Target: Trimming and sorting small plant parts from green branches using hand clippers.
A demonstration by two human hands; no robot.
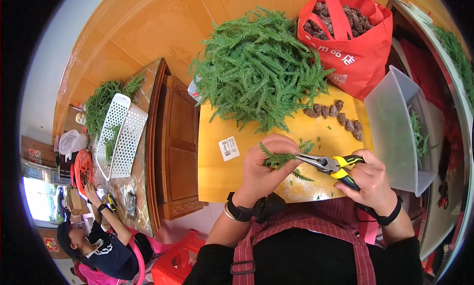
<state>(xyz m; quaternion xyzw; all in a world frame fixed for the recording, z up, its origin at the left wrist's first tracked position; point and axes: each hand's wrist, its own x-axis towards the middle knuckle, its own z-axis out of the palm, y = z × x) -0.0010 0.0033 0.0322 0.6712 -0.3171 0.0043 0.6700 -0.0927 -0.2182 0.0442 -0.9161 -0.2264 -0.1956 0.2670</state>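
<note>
My left hand pinches a small green artificial fir sprig above the yellow tabletop. In my right hand are needle-nose pliers with black-and-yellow handles. Their jaw tips reach the sprig beside my left fingertips; whether they grip a stem or wire there is too small to tell. Beyond my hands rises a big heap of similar green sprigs. Several small brown pine cones lie in a bent row to the right of the heap.
A red bag full of pine cones stands at the back right. Right of the table is a translucent plastic bin with sprigs inside. A white label lies on the tabletop. At far left, another person sits by a table with a white perforated basket.
</note>
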